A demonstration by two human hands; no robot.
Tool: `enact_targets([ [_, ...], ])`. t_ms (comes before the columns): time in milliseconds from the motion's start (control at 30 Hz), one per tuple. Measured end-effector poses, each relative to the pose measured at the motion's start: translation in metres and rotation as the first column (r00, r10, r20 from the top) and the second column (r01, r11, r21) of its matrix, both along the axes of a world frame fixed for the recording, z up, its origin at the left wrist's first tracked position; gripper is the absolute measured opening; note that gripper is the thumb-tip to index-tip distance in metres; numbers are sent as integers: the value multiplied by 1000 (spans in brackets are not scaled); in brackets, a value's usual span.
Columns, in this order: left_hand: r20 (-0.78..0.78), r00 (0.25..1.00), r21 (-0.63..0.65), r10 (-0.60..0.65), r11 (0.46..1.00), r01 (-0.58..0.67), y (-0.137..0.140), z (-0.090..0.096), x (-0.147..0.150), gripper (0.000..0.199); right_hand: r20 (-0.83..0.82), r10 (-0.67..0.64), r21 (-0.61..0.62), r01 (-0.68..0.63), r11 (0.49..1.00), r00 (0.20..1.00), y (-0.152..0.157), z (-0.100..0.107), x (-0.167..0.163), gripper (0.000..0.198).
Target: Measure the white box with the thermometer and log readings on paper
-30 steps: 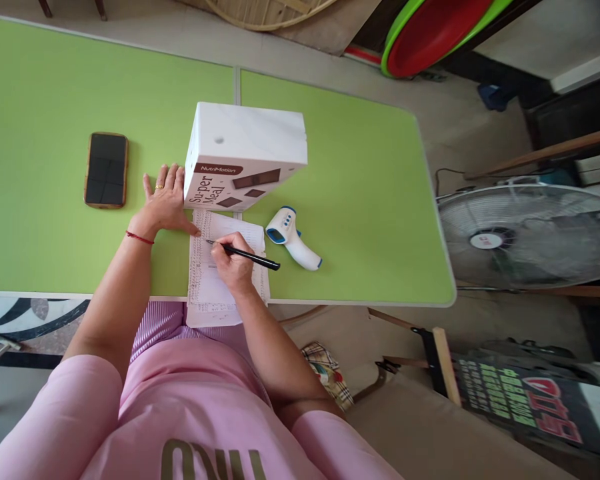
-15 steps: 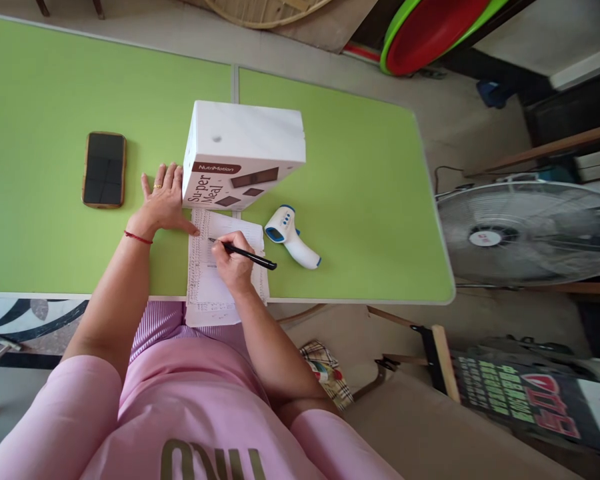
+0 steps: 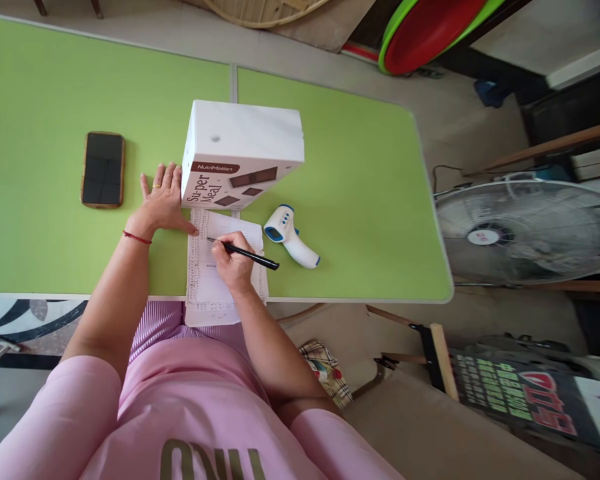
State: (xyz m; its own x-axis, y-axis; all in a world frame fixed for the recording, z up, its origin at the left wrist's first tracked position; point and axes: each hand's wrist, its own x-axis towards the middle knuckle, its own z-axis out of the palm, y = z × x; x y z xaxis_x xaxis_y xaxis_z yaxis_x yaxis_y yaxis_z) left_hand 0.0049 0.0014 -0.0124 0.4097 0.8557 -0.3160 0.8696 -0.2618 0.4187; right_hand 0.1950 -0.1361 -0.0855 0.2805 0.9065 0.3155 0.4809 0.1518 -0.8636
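Note:
My right hand grips a black pen, its tip on a spiral notebook with writing on its pages. The notebook lies on the green table, its near end sticking out past the table's edge. My left hand rests flat with fingers spread on the table, the thumb at the notebook's left edge. Right beside its fingertips stands a white box printed "NutriMotion Su-per Meal". A white and blue infrared thermometer lies to the right of the notebook.
A phone in a brown case lies left of my left hand. Beyond the table's right end stands a fan. Red and green basins and a round woven tray are past the far edge.
The pen in my right hand has tilted very slightly, its tip shifting a little on the page. My left hand and the things on the table stay put.

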Motion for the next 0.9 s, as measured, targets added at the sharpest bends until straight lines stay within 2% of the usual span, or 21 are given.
enact_targets([
  [267, -14, 1000, -4, 7, 1000, -7, -1, 0, 1, 182, 52, 20, -79, -16, 997, 998, 0, 2, 1, 19],
  [467, 16, 1000, 0, 9, 1000, -9, 0, -2, 1, 182, 8, 5, -30, -5, 1000, 1000, 1, 5, -1, 20],
  [633, 16, 1000, 5, 13, 1000, -13, 0, -3, 1, 182, -16, 8, -60, -9, 998, 1000, 1, 5, -2, 21],
  [767, 31, 999, 9, 11, 1000, -11, 1, -5, 1, 183, -20, -44, 31, 45, 999, 999, -4, 13, 4, 21],
  [900, 106, 994, 25, 18, 999, -21, 5, -13, -1, 181, 186, -105, 136, 80, 987, 977, -9, 29, 29, 12],
])
